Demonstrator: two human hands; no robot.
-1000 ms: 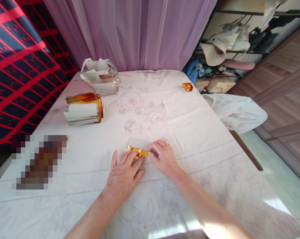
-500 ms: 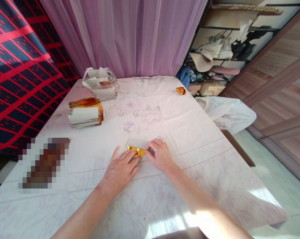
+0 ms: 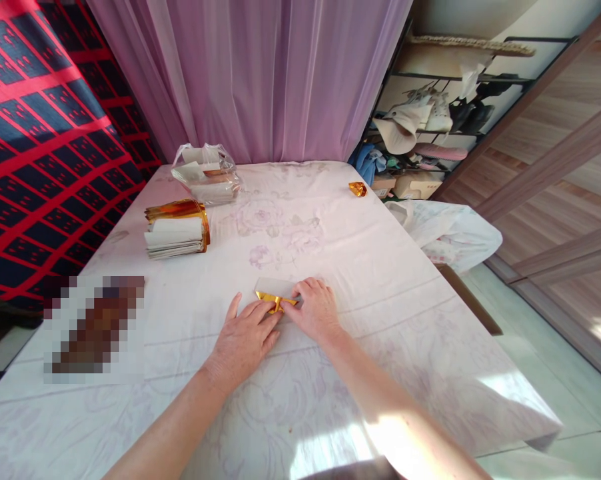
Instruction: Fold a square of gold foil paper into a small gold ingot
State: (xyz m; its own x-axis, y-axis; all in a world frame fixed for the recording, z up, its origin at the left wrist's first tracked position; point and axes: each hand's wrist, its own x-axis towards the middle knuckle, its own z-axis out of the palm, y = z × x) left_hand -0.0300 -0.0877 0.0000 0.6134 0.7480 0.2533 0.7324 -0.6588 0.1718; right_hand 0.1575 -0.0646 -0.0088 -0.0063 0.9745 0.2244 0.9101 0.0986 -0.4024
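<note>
Currently: left hand [image 3: 243, 340] flat, right hand [image 3: 314, 308] pinching small gold-and-white foil paper sheet [image 3: 274, 294] at 3 o'clock edge; light, thin, creasable, slippery.

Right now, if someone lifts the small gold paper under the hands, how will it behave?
The gold paper is thin and already creased, so it will probably feel very light and floppy. Its shiny face may be slippery. The left hand and right hand press it flat, so it may spring open.

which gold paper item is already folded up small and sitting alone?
The small folded gold piece at the table's far right edge. The gold-wrapped stack sits far left beside a plastic bag, and the gold sheet lies under both hands.
</note>
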